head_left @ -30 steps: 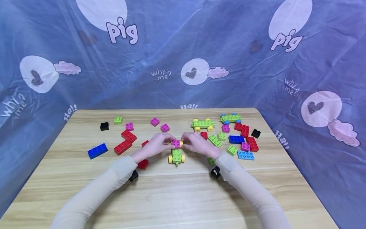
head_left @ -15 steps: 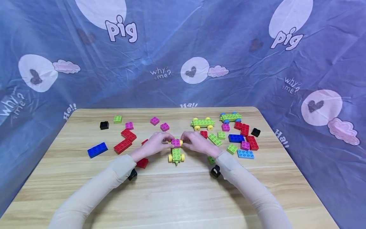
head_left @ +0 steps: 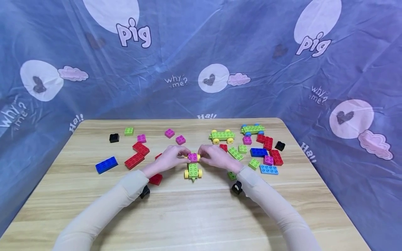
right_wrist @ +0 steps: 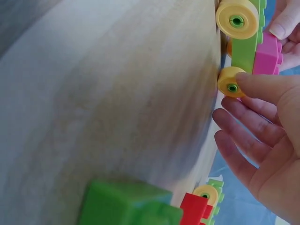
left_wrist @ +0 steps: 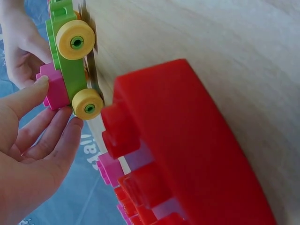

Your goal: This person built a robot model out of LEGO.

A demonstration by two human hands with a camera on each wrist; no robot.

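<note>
A green toy car base (head_left: 193,170) with yellow wheels stands at the middle of the table, pointing toward me. On its far end sits a magenta two-by-two brick (head_left: 192,157). My left hand (head_left: 169,157) pinches this brick from the left; in the left wrist view its thumb (left_wrist: 35,91) presses the brick's studded side, the other fingers close by the car's far end. From the other side, my right hand (head_left: 216,157) holds the car at its far wheel (right_wrist: 229,83), thumb on the wheel and the other fingers loosely bent behind.
Left of the car lie red bricks (head_left: 135,160), a blue brick (head_left: 106,165) and a black brick (head_left: 114,138). Two more car bases, one yellow-wheeled (head_left: 222,135) and one blue-wheeled (head_left: 252,129), stand at the back right. Several loose bricks lie by my right arm, including a light-blue one (head_left: 269,169).
</note>
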